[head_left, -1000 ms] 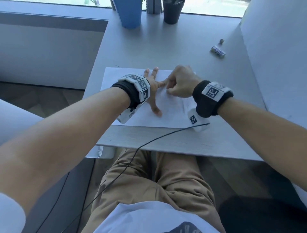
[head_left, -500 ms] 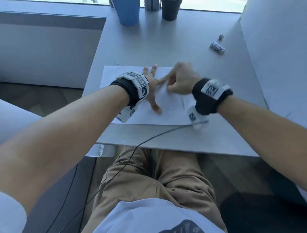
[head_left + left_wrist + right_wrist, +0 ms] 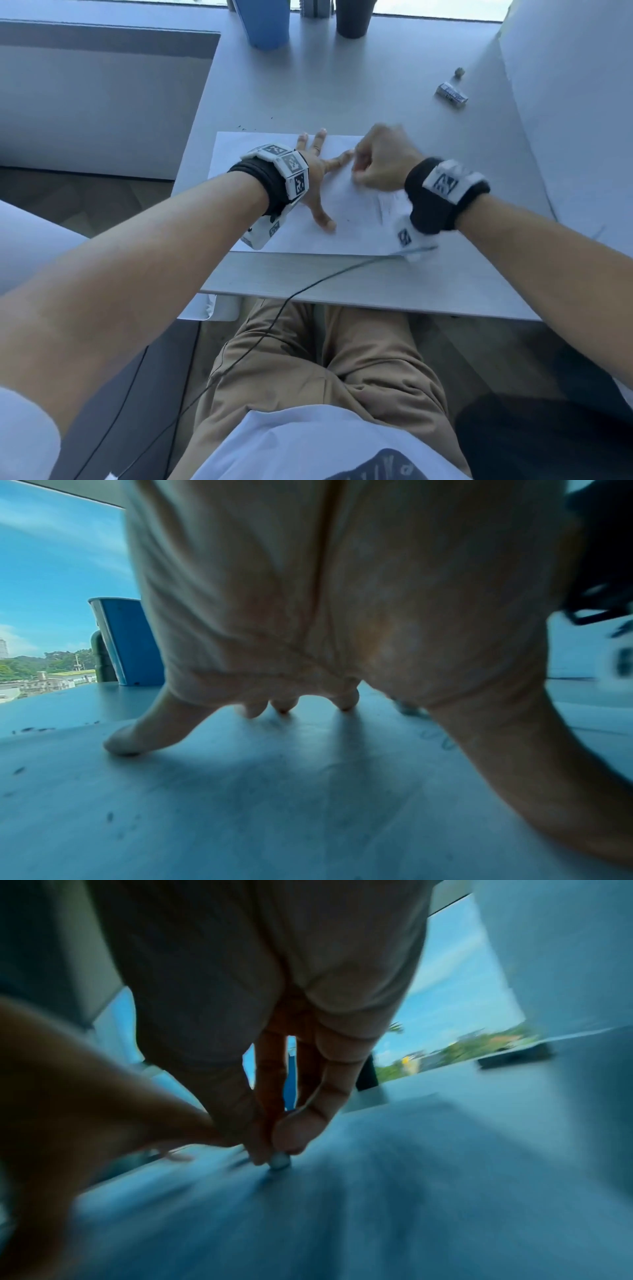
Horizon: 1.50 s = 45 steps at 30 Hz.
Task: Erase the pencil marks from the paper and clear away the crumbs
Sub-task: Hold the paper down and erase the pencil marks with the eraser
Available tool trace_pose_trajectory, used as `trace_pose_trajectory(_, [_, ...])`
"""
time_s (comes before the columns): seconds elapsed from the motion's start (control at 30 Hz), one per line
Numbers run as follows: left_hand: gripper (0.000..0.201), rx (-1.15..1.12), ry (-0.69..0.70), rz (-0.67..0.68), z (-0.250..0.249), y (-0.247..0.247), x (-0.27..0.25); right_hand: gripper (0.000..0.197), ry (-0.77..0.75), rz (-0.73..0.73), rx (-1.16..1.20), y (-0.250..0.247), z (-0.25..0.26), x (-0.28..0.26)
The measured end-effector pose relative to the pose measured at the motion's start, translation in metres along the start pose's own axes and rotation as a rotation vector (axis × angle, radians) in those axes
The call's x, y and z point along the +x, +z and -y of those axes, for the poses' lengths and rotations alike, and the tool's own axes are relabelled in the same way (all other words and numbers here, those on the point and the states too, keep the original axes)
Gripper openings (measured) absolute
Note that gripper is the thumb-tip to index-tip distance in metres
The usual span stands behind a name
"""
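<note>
On the grey desk the paper lies square to the near edge, and the erasing looks well under way but unfinished. The left hand is spread flat with its fingers apart, its fingertips pressing the sheet down at about 9 o'clock of the working spot. The right hand is curled, pinching a small pale eraser between thumb and fingers, its tip touching the paper toward the sheet's far edge at about 1 o'clock.

Faint pencil marks remain at about 4 o'clock on the sheet, beside the right wrist, so I judge more rubbing is needed there. Dark crumbs are scattered over the paper and just past its far-left corner at 11 o'clock; none have been cleared, so the sweeping step is wholly left to do.

Compared with half a second ago, the right hand has slid a little toward 3 o'clock, away from the left index finger it was nearly touching, and it is now smeared with motion blur, which suggests a fast stroke. The left hand has kept its spread hold on the sheet, and the paper has not shifted.
</note>
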<state>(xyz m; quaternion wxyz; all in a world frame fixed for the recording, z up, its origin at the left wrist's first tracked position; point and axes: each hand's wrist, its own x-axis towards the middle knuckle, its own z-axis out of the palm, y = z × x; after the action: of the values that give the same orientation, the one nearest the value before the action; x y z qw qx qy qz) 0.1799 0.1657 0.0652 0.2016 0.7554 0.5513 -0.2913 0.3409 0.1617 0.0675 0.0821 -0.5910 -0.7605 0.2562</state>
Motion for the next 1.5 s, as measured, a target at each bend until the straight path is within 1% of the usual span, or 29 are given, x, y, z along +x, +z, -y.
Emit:
trace_pose_trajectory(0.03, [0.148, 0.002, -0.004, 0.001, 0.000, 0.000, 0.001, 0.013, -0.070, 0.064, -0.028, 0.007, 0.006, -0.008])
trace_pose_trajectory(0.07, [0.147, 0.002, -0.004, 0.002, 0.000, 0.000, 0.001, 0.012, -0.091, 0.092, -0.024, 0.008, 0.008, -0.012])
trace_pose_trajectory(0.1, [0.147, -0.001, 0.001, -0.002, -0.001, 0.000, 0.001, 0.011, -0.046, 0.079, -0.017, 0.002, 0.004, -0.009])
trace_pose_trajectory(0.17, [0.147, -0.008, 0.002, -0.016, -0.001, 0.000, -0.001, 0.011, 0.076, -0.053, 0.037, -0.012, -0.007, 0.004])
trace_pose_trajectory(0.2, [0.147, -0.008, -0.001, -0.016, -0.001, 0.000, -0.002, 0.011, 0.080, -0.091, 0.041, -0.012, -0.009, 0.006])
trace_pose_trajectory(0.23, [0.147, -0.006, -0.003, -0.013, -0.001, 0.000, -0.002, 0.012, 0.054, -0.069, 0.029, -0.008, -0.006, 0.003])
trace_pose_trajectory(0.3, [0.148, 0.001, -0.002, -0.012, -0.001, 0.000, 0.000, 0.012, -0.052, 0.049, -0.041, 0.001, 0.004, -0.008])
trace_pose_trajectory(0.33, [0.148, 0.000, 0.001, -0.010, 0.000, 0.000, 0.001, 0.011, -0.055, 0.058, -0.044, 0.000, 0.002, -0.009])
trace_pose_trajectory(0.4, [0.148, -0.016, 0.007, -0.013, -0.001, 0.001, 0.001, 0.008, 0.070, -0.035, 0.008, -0.014, -0.010, 0.001])
trace_pose_trajectory(0.43, [0.149, -0.020, 0.005, -0.016, 0.000, 0.000, 0.001, 0.007, 0.098, -0.087, 0.027, -0.018, -0.013, 0.004])
trace_pose_trajectory(0.47, [0.148, -0.019, 0.002, -0.014, 0.000, 0.001, 0.000, 0.009, 0.084, -0.089, 0.033, -0.015, -0.011, 0.004])
trace_pose_trajectory(0.57, [0.148, -0.004, 0.006, -0.013, 0.000, 0.001, 0.002, 0.011, -0.067, 0.071, -0.020, -0.001, 0.002, -0.011])
trace_pose_trajectory(0.6, [0.148, -0.001, 0.008, -0.019, 0.001, 0.001, 0.003, 0.009, -0.054, 0.055, -0.013, -0.004, 0.000, -0.010])
trace_pose_trajectory(0.67, [0.148, -0.004, 0.011, -0.027, 0.000, 0.000, 0.001, 0.008, 0.056, -0.053, 0.055, -0.014, -0.011, 0.000])
trace_pose_trajectory(0.7, [0.148, -0.006, 0.009, -0.026, 0.000, 0.000, 0.000, 0.009, 0.056, -0.076, 0.060, -0.014, -0.012, 0.002])
trace_pose_trajectory(0.8, [0.147, -0.001, 0.006, -0.019, 0.000, 0.002, 0.001, 0.011, -0.076, 0.055, -0.015, 0.001, 0.005, -0.012])
trace_pose_trajectory(0.83, [0.147, 0.000, 0.009, -0.019, 0.000, 0.001, 0.001, 0.010, -0.071, 0.062, -0.015, 0.000, 0.004, -0.012])
trace_pose_trajectory(0.93, [0.148, -0.003, 0.002, -0.024, 0.000, 0.001, 0.000, 0.009, 0.054, -0.055, 0.046, -0.014, -0.009, 0.000])
trace_pose_trajectory(0.97, [0.148, -0.003, -0.003, -0.020, 0.000, 0.001, -0.001, 0.009, 0.032, -0.047, 0.041, -0.012, -0.008, 0.000])
trace_pose_trajectory(1.07, [0.147, 0.004, 0.002, -0.019, 0.000, 0.001, 0.001, 0.009, -0.091, 0.080, -0.033, -0.002, 0.004, -0.014])
trace_pose_trajectory(1.1, [0.148, 0.004, 0.007, -0.022, 0.000, 0.001, 0.002, 0.009, -0.050, 0.067, -0.015, -0.006, 0.000, -0.012])
trace_pose_trajectory(1.17, [0.148, -0.001, 0.007, -0.030, 0.000, 0.001, 0.000, 0.008, 0.046, -0.035, 0.036, -0.016, -0.011, -0.001])
trace_pose_trajectory(1.2, [0.148, -0.001, 0.004, -0.029, -0.001, 0.002, -0.001, 0.009, 0.045, -0.052, 0.041, -0.016, -0.012, 0.001])
trace_pose_trajectory(1.3, [0.148, 0.013, -0.001, -0.027, -0.001, 0.001, 0.001, 0.011, -0.062, 0.077, -0.019, -0.002, 0.000, -0.011])
trace_pose_trajectory(1.33, [0.148, 0.014, 0.002, -0.028, -0.002, 0.001, 0.002, 0.010, -0.054, 0.080, -0.012, -0.003, -0.002, -0.012])
trace_pose_trajectory(1.4, [0.148, 0.006, 0.005, -0.030, -0.002, 0.001, 0.000, 0.008, 0.052, -0.017, 0.046, -0.014, -0.011, -0.003])
trace_pose_trajectory(1.43, [0.148, 0.004, 0.003, -0.028, -0.002, 0.001, -0.001, 0.008, 0.067, -0.054, 0.056, -0.017, -0.012, -0.001])
trace_pose_trajectory(1.47, [0.148, 0.005, 0.000, -0.024, -0.002, 0.001, -0.001, 0.009, 0.047, -0.048, 0.046, -0.014, -0.011, -0.002])
trace_pose_trajectory(1.5, [0.148, 0.011, -0.002, -0.020, -0.001, 0.001, -0.001, 0.009, 0.008, 0.002, 0.017, -0.009, -0.006, -0.007])
